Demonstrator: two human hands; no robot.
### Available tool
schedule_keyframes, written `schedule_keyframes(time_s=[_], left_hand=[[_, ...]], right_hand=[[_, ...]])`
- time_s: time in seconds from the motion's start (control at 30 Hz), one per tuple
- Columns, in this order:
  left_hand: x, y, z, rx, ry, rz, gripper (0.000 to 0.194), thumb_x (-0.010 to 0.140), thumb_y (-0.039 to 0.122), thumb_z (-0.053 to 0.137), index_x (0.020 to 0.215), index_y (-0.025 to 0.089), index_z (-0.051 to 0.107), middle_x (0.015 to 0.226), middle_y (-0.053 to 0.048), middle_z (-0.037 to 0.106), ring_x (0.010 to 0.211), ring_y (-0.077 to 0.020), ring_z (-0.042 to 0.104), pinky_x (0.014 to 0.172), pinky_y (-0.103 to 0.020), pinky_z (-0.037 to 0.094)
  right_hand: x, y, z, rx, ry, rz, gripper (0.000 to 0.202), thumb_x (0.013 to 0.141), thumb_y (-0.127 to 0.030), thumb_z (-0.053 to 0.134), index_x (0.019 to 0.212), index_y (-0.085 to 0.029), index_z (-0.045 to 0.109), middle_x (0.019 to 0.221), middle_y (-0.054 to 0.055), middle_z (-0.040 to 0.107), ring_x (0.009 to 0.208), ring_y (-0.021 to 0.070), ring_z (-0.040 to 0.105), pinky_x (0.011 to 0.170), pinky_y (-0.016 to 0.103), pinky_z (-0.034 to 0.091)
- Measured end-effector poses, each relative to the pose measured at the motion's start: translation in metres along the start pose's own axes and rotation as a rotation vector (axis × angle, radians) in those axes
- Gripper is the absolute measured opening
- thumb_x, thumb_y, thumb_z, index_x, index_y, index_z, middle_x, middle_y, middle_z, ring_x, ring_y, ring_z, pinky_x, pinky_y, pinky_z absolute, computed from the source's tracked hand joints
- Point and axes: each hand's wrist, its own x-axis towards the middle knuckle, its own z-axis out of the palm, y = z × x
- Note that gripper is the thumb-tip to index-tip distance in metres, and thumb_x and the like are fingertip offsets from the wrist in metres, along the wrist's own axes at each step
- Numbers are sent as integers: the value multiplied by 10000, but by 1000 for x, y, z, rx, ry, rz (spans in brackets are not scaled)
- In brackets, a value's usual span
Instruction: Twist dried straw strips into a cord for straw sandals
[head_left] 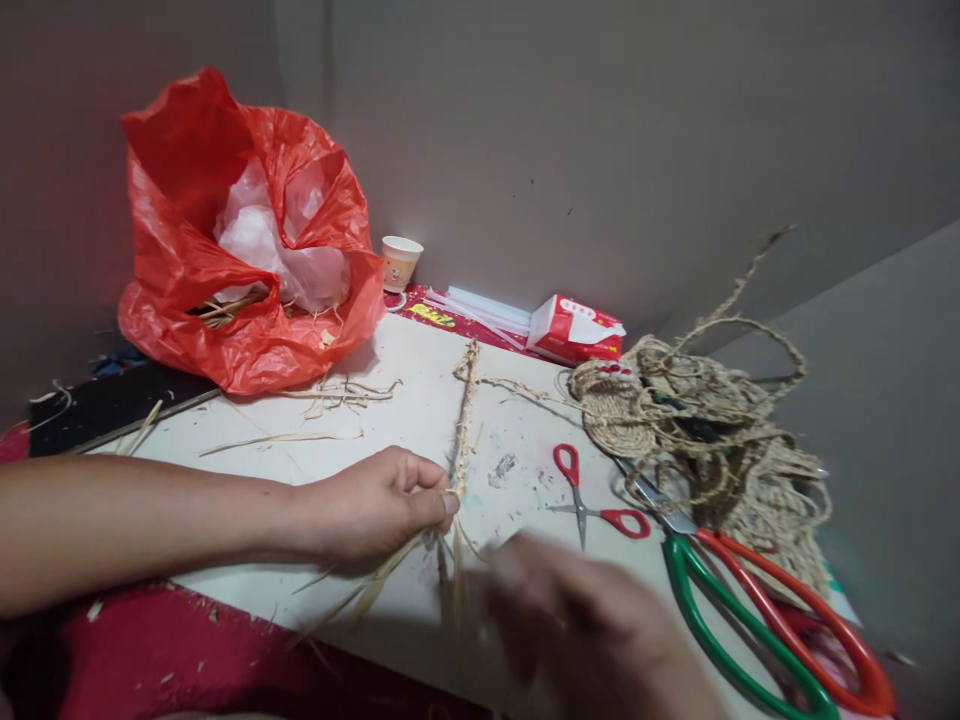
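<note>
My left hand is closed, its thumb and finger pinching the near end of a straw braid. The braid runs away from me across the white board, and a thin twisted cord leads from its far end to the right. Loose straw strands fan out below the pinch toward me. To the right of these strands, my right hand is smeared by motion, so its fingers cannot be made out. Small red-handled scissors lie spread beyond it.
A red plastic bag with straw inside stands at the back left. Behind the white board are a paper cup and a red tissue pack. Coiled straw rope and large shears with green and red handles lie at right.
</note>
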Motion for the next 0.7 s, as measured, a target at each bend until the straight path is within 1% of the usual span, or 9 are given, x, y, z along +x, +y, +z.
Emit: schedule_keyframes(time_s=[0.07,0.1,0.13,0.2,0.23,0.33,0.43,0.57,0.7], left_hand=[[0,0,1,-15,4,32,308,760,349,590,586,152,433,477,86,339,437,-40,238,440,-193,182],[0,-1,2,-28,9,50,324,752,356,605,578,153,422,480,86,338,442,-38,243,446,-190,192],[1,-3,3,-53,7,70,337,749,373,611,578,153,421,486,83,351,448,-39,264,456,-188,215],[3,-8,5,-121,-27,111,340,768,421,579,606,153,445,508,60,415,474,-56,354,496,-197,291],[3,-10,6,-139,-38,123,337,783,435,553,625,151,462,528,42,456,502,-70,405,526,-208,328],[4,-15,6,-40,11,103,284,809,385,521,659,145,496,575,20,512,550,-87,451,548,-214,351],[3,-15,5,49,46,85,217,808,304,518,666,141,499,593,31,509,544,-72,417,538,-199,334],[3,-11,2,30,-29,101,253,822,329,499,653,145,461,590,29,482,545,-73,400,530,-199,322],[4,-6,-4,124,-80,107,251,835,348,480,685,147,467,593,42,427,554,-77,362,534,-200,309]], right_hand=[[13,-7,-6,142,244,26,305,783,-433,610,572,-221,554,510,-5,505,495,135,453,485,252,376],[19,-8,-5,227,293,50,259,786,-448,606,664,-219,598,587,11,556,542,144,487,511,251,401],[24,-9,-1,303,285,85,241,781,-456,612,769,-216,627,673,27,595,602,153,520,551,254,427],[29,-7,11,403,120,157,291,783,-464,613,917,-206,624,759,38,613,662,157,536,605,259,442],[29,-6,17,427,29,191,292,798,-466,599,916,-199,612,706,22,591,624,143,512,585,248,428],[28,-1,24,454,-166,245,331,859,-492,503,733,-187,518,508,-56,388,454,86,298,429,200,261],[31,3,17,391,-290,233,392,868,-498,488,641,-185,425,530,-70,291,457,73,185,402,210,145],[40,6,8,417,-381,186,401,875,-465,496,607,-179,414,523,-71,294,450,69,177,404,220,143],[42,8,10,579,-398,241,416,855,-454,533,579,-191,365,491,-89,272,400,54,135,377,221,109]])
